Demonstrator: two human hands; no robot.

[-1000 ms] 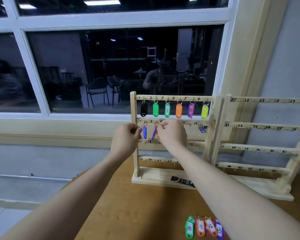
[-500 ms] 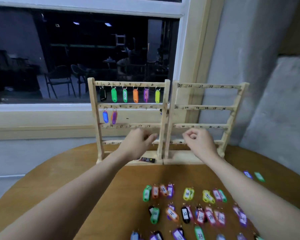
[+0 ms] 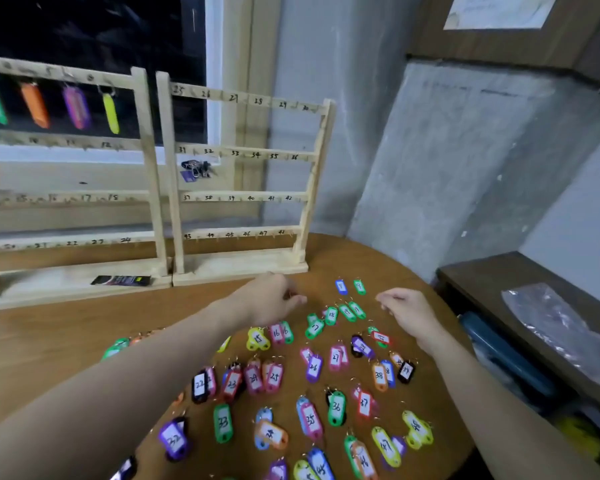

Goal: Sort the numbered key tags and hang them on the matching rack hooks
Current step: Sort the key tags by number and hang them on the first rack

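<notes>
Only a few coloured plastic key tags (image 3: 35, 105) hang on the pale wooden racks (image 3: 243, 152). Most lie on the round brown table (image 3: 49, 334). Both hands, left (image 3: 274, 299) and right (image 3: 409, 315), hover loosely curled, holding nothing.

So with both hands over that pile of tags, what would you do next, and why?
Probably bring the right hand forward to pinch the blue tag marked 9. It lies with a green tag apart from the pile, just ahead of both empty hands, and the hook row numbered up to 12 looks unfilled.
</notes>
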